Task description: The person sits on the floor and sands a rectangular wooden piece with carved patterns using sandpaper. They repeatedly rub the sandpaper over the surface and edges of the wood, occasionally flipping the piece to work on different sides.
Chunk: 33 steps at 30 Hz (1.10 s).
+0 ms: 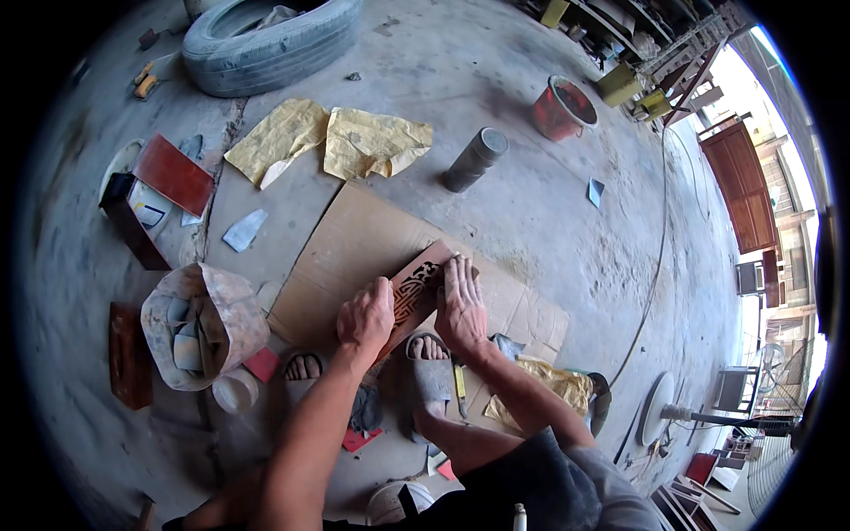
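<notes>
Carved wooden panel (416, 292): a narrow brown board with a dark openwork pattern, lying flat and at a slant on a sheet of cardboard (354, 243) spread on the concrete floor (531, 203). The cardboard appears to serve as a pad, keeping the panel off the rough concrete.

Head view, hands. The left hand (366, 316) is curled into a loose fist and presses on the near end of the panel; whether it grips something small underneath cannot be told. The right hand (460, 305) lies flat, fingers extended and close together, pressing along the panel's right edge. With both hands bearing down, the panel is pinned against sliding. The person crouches, and the right foot in a grey sandal (429, 372) sits just below the panel's near end, apparently bracing it.

Head view, surroundings. A yellow-handled tool (459, 388) lies just beside the sandal, within reach of the right hand. A worn sack (202, 323) holding pale folded sheets stands near the left hand. Two crumpled yellow papers (332, 142) lie beyond the cardboard. A grey cylinder (475, 159), a red bucket (563, 108) and a tyre (266, 40) are well apart, at the far side.
</notes>
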Each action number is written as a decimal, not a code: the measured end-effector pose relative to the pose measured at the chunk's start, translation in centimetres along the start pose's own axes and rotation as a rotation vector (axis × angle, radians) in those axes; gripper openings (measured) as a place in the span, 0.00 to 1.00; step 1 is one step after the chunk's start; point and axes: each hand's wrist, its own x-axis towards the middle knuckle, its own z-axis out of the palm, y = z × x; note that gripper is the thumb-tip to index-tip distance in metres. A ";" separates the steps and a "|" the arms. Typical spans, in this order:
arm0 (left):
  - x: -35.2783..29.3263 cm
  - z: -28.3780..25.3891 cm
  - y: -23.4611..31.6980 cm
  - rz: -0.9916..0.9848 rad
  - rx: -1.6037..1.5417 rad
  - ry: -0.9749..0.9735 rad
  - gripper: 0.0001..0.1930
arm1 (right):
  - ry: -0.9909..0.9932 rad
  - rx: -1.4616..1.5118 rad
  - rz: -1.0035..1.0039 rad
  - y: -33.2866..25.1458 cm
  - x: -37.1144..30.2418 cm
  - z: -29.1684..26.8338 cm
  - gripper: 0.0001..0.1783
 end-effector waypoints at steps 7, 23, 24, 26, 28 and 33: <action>0.0 -0.1 0.0 0.006 -0.028 0.001 0.09 | -0.051 0.018 0.005 -0.4 -0.4 -0.5 0.34; -0.5 -0.2 -0.1 -0.067 -0.007 -0.074 0.10 | 0.041 -0.030 -0.176 0.4 3.0 0.4 0.32; -0.1 -0.2 0.1 -0.071 -0.033 -0.068 0.10 | 0.011 0.026 -0.305 0.0 2.1 0.8 0.33; -0.1 -0.7 0.4 -0.142 -0.035 -0.157 0.13 | -0.087 0.143 -0.462 -3.9 -0.4 0.1 0.32; 0.2 -0.2 0.4 -0.152 -0.100 -0.173 0.15 | -0.086 0.051 -0.407 -1.2 0.8 0.1 0.31; 0.6 -1.3 -0.5 -0.123 -0.145 -0.291 0.15 | 0.015 0.042 -0.293 0.8 3.2 -0.2 0.33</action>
